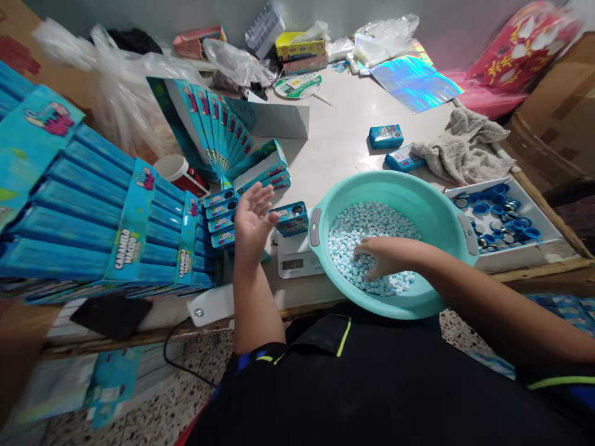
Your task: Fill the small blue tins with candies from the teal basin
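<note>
My right hand (383, 257) reaches into a turquoise basin (395, 183), its curled fingers dipping among small pale-blue candies (390, 217). What those fingers hold, if anything, is hidden. My left hand (255, 217) is raised with its palm up and fingers apart, holding nothing. Just right of it, a small blue box (292, 220) with a round opening rests on a white digital scale (292, 265). Several similar blue boxes (222, 218) stand in a stack left of my left hand.
Large stacks of blue cartons (88, 204) fill the left. At the right, a white tray (542, 214) holds round blue caps beside a grey cloth (469, 145). Two blue packs (385, 136) lie behind the basin. A paper cup (179, 173) stands at left.
</note>
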The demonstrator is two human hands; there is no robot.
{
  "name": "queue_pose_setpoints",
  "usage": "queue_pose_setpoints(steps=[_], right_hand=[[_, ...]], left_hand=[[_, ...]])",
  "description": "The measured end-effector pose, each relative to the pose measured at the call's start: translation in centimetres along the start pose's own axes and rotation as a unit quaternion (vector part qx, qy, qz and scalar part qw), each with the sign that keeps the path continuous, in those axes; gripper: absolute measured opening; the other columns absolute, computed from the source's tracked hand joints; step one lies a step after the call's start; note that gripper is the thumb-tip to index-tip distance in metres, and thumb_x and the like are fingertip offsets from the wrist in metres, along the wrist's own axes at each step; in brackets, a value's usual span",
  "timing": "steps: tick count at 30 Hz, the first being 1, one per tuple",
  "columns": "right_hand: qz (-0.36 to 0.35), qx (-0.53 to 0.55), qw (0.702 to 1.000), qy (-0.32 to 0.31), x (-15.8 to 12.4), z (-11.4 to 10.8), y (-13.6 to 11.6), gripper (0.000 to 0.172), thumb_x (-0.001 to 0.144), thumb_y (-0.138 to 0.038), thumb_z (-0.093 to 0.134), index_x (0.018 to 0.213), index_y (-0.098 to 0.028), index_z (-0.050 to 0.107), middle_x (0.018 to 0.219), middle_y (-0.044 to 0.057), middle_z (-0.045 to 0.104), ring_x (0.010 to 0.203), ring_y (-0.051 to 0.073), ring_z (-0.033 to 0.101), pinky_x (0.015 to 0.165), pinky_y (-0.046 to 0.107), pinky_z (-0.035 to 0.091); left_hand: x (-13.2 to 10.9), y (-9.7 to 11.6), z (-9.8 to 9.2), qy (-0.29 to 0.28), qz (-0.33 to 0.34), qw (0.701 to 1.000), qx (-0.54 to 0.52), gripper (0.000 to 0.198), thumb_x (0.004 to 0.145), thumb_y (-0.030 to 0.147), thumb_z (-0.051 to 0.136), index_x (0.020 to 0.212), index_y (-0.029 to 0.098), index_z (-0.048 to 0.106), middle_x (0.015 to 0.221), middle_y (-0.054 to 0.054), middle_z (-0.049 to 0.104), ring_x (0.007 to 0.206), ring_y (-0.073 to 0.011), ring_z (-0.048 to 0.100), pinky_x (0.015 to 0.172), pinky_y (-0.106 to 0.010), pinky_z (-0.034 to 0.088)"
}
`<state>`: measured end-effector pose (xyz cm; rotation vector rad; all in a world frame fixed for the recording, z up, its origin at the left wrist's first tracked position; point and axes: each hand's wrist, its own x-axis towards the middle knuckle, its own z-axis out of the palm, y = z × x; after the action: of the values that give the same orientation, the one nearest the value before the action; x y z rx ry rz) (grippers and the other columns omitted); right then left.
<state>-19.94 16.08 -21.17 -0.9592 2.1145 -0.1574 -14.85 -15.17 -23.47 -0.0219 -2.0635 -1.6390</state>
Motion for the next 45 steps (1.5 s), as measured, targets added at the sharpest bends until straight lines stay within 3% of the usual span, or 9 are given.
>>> queue_pose_setpoints(steps=[6, 16, 25, 28, 31, 35, 39, 42, 45], right_hand=[[0.008, 0.033, 0.999, 0.013, 0.0, -0.2, 0.9, 0.028, 0.086, -0.021, 0.074, 0.114, -0.020, 0.076, 0.097, 0.005, 0.074, 0.081, 0.020, 0.066, 0.067, 0.030, 0.043], [-0.008, 0.012, 0.992, 0.122, -0.3, -0.7, 2.6, 0.009, 0.089, -0.019, 0.068, 0.094, -0.019, 0.075, 0.089, 0.004, 0.074, 0.077, 0.018, 0.064, 0.067, 0.030, 0.041], [0.011, -0.001, 0.989, 0.151, -0.1, -0.6, 3.5, 0.010, 0.091, -0.019, 0.063, 0.096, -0.019, 0.072, 0.092, 0.006, 0.074, 0.081, 0.020, 0.064, 0.068, 0.031, 0.042], [0.023, 0.010, 0.988, 0.153, 0.0, -0.8, 3.5, 0.012, 0.091, -0.021, 0.064, 0.099, -0.019, 0.073, 0.095, 0.007, 0.074, 0.084, 0.022, 0.065, 0.069, 0.031, 0.043], [0.017, 0.016, 0.987, 0.158, 0.1, -0.9, 3.4, 0.014, 0.090, -0.018, 0.062, 0.099, -0.020, 0.072, 0.100, 0.007, 0.074, 0.089, 0.023, 0.066, 0.072, 0.032, 0.044], [0.008, 0.016, 0.987, 0.158, 0.1, -0.9, 3.4, 0.022, 0.088, -0.011, 0.058, 0.101, -0.020, 0.073, 0.104, 0.007, 0.074, 0.090, 0.022, 0.066, 0.073, 0.031, 0.044], [0.018, 0.016, 0.988, 0.155, 0.0, -0.8, 3.4, 0.029, 0.087, -0.006, 0.056, 0.106, -0.019, 0.074, 0.103, 0.007, 0.075, 0.088, 0.021, 0.066, 0.070, 0.030, 0.042], [0.024, 0.011, 0.988, 0.149, -0.2, -0.8, 3.2, 0.031, 0.089, -0.004, 0.054, 0.109, -0.018, 0.074, 0.101, 0.008, 0.075, 0.086, 0.021, 0.065, 0.069, 0.030, 0.040], [0.034, 0.007, 0.990, 0.134, -0.3, -1.0, 2.8, 0.032, 0.090, -0.005, 0.054, 0.109, -0.019, 0.074, 0.098, 0.007, 0.075, 0.083, 0.021, 0.065, 0.068, 0.030, 0.040]], left_hand=[[-0.4, -0.4, -0.7, 0.209, 0.027, 0.965, 0.158, 0.065, 0.100, 0.074, 0.040, 0.112, 0.018, 0.070, 0.116, -0.012, 0.074, 0.118, -0.0250, 0.068, 0.109, -0.041, 0.051], [-0.3, -1.0, -1.2, 0.265, -0.002, 0.952, 0.152, 0.073, 0.100, 0.077, 0.040, 0.104, 0.013, 0.074, 0.105, -0.012, 0.076, 0.104, -0.0241, 0.071, 0.098, -0.038, 0.054], [-0.6, -0.8, -1.3, 0.230, 0.015, 0.945, 0.232, 0.068, 0.103, 0.072, 0.036, 0.105, 0.016, 0.075, 0.108, -0.012, 0.074, 0.111, -0.0261, 0.069, 0.104, -0.041, 0.052], [-0.9, -0.1, -1.1, 0.114, 0.029, 0.969, 0.216, 0.067, 0.094, 0.075, 0.055, 0.125, 0.017, 0.069, 0.122, -0.015, 0.072, 0.124, -0.0295, 0.065, 0.113, -0.046, 0.047], [-1.0, -0.1, -0.4, -0.042, -0.028, 0.986, 0.158, 0.091, 0.078, 0.071, 0.079, 0.148, 0.021, 0.052, 0.134, -0.018, 0.067, 0.129, -0.0334, 0.063, 0.112, -0.049, 0.050], [-1.1, -0.3, 1.2, -0.033, -0.083, 0.983, 0.158, 0.100, 0.066, 0.048, 0.095, 0.151, 0.023, 0.050, 0.125, -0.015, 0.070, 0.110, -0.0302, 0.071, 0.099, -0.047, 0.059], [-1.5, 2.1, 3.0, 0.107, 0.051, 0.969, 0.219, 0.062, 0.076, 0.034, 0.089, 0.132, 0.022, 0.066, 0.121, -0.010, 0.074, 0.111, -0.0278, 0.072, 0.102, -0.044, 0.058], [-1.4, 4.8, 3.3, -0.014, 0.166, 0.936, 0.311, 0.037, 0.086, 0.027, 0.078, 0.122, 0.022, 0.072, 0.118, -0.009, 0.076, 0.113, -0.0281, 0.070, 0.101, -0.043, 0.056], [-0.6, 6.4, 3.1, -0.132, 0.222, 0.878, 0.403, 0.037, 0.088, 0.019, 0.069, 0.125, 0.020, 0.072, 0.119, -0.010, 0.077, 0.114, -0.0319, 0.068, 0.098, -0.047, 0.055]])
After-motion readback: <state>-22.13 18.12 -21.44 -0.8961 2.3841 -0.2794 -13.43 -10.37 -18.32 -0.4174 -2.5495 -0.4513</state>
